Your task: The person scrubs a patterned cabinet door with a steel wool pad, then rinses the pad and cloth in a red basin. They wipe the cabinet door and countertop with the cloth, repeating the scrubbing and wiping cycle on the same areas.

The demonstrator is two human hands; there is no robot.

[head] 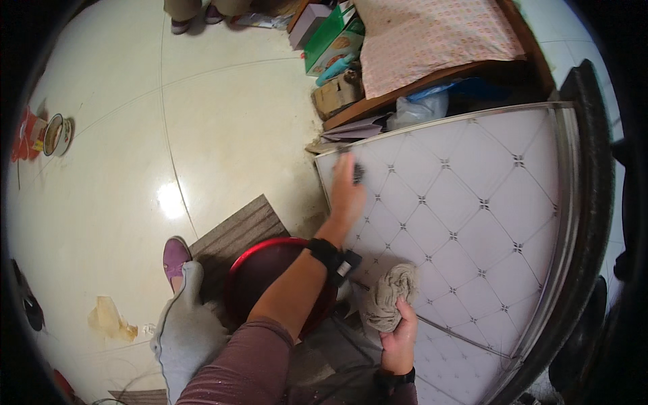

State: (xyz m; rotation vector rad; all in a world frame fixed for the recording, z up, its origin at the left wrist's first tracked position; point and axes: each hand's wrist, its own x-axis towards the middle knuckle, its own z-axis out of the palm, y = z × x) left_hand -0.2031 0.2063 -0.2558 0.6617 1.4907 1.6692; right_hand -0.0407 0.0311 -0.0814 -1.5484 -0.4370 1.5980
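Note:
My left hand, blurred, reaches over the upper left corner of a white cabinet panel patterned with dark diamond lines. It grips a small dark scrubber; its exact kind cannot be told. Nearer to me, my right hand holds a folded grey-beige cloth, thumb on top, over the panel's lower left part. Below my left forearm a red basin stands partly hidden, its inside dark.
A striped mat lies under the basin. Cardboard boxes, a green carton and plastic bags crowd beside the cabinet. A dark countertop edge runs down the right. An enamel bowl and another person's feet are farther off.

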